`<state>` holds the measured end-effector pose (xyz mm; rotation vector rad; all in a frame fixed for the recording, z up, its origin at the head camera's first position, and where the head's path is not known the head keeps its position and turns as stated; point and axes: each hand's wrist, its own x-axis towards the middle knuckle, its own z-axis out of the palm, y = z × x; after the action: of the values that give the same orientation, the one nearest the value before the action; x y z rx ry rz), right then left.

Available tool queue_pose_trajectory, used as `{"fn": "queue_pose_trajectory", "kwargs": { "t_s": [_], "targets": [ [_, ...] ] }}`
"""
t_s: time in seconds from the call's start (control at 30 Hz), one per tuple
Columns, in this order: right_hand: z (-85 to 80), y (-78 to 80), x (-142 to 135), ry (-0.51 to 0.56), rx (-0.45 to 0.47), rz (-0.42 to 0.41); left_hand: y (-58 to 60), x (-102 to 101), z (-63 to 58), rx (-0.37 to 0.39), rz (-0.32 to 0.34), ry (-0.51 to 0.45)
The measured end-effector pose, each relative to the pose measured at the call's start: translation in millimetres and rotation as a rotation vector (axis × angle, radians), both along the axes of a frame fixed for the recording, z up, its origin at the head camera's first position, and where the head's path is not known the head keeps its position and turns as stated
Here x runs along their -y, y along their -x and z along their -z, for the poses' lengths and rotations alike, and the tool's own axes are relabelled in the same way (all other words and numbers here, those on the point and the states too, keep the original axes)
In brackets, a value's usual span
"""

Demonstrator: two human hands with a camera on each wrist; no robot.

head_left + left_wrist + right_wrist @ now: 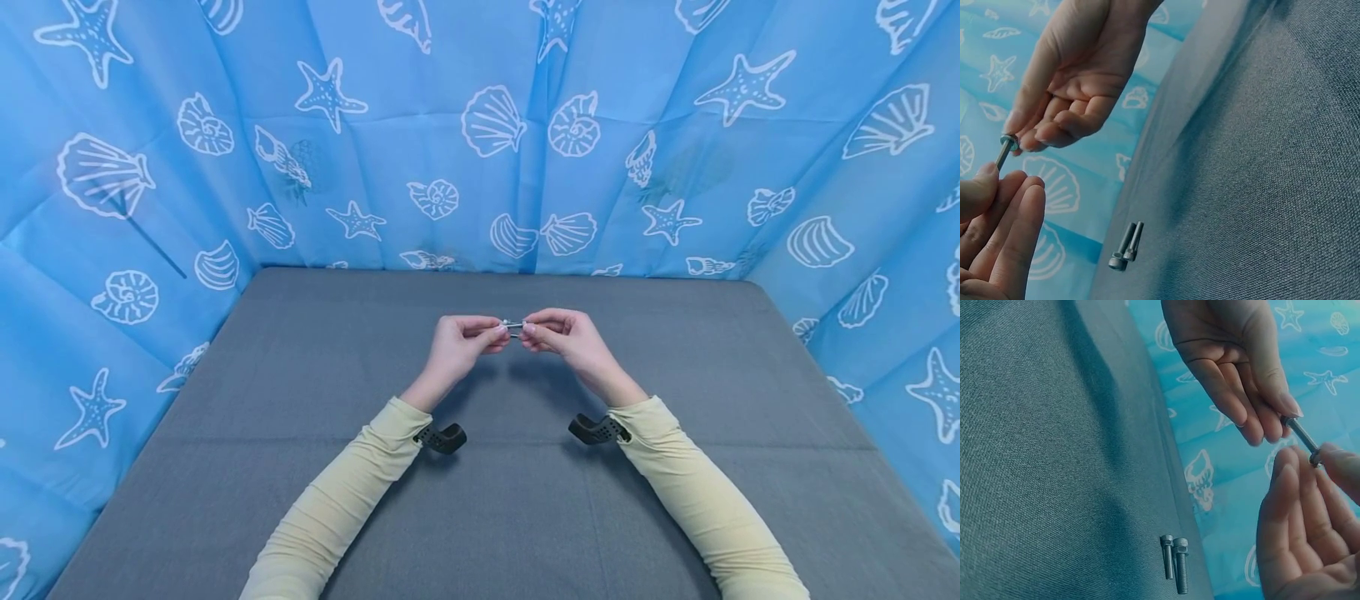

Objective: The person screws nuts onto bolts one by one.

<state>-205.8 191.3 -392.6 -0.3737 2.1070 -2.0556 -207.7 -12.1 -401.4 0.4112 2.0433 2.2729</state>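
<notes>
Above the grey table, a silver bolt spans the gap between both hands. My left hand pinches one end of this bolt between thumb and fingers. At the other end, where a nut sits, my right hand pinches with thumb and fingertips. The left fingers partly hide the bolt's far end. Below the hands, two more bolts lie side by side on the table: a thicker bolt and a thinner bolt, each with a nut close to its head.
The grey cloth-covered table stretches out beneath both arms. Behind it and at both sides hangs a blue curtain with white shells and starfish. Dark bands circle both wrists, by the light yellow sleeves.
</notes>
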Motion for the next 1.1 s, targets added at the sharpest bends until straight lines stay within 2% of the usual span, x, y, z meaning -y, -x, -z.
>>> {"fn": "queue_pose_trajectory", "kwargs": {
  "t_s": [0.17, 0.33, 0.5, 0.6, 0.7, 0.73, 0.83, 0.97, 1.1],
  "targets": [
    [0.5, 0.0, 1.1, -0.03, 0.021, 0.001, 0.4, 0.3, 0.4, -0.015, -0.013, 0.018],
    [2.4, -0.5, 0.1, 0.01, -0.023, -0.009, 1.3, -0.1, 1.1, -0.018, -0.024, 0.048],
    [2.7, -1.6, 2.4, -0.071, -0.028, 0.021, 1.1, -0.2, 1.6, -0.043, -0.009, 0.074],
    [2.9, -2.5, 2.4, -0.058, -0.03, 0.013, -6.1, 0.9, -9.7, -0.045, 0.001, 0.089],
    [2.6, -2.9, 1.9, -0.001, -0.043, -0.002, -6.0, 0.7, -10.9, -0.033, 0.006, 0.103],
    [2.5, -2.8, 1.7, 0.009, -0.046, -0.003, -5.8, 0.4, -10.0, -0.032, 0.004, 0.102],
    [2.2, -2.2, 1.7, -0.026, -0.04, 0.008, 2.1, -1.9, 2.7, -0.037, -0.004, 0.095],
    [2.3, -1.0, 1.4, -0.072, -0.012, 0.026, 1.9, -4.1, 4.9, -0.053, -0.029, 0.089],
    [2.8, -1.3, -0.6, -0.03, -0.027, 0.007, 0.3, -4.4, 4.8, -0.045, -0.043, 0.086]
  ]
}}
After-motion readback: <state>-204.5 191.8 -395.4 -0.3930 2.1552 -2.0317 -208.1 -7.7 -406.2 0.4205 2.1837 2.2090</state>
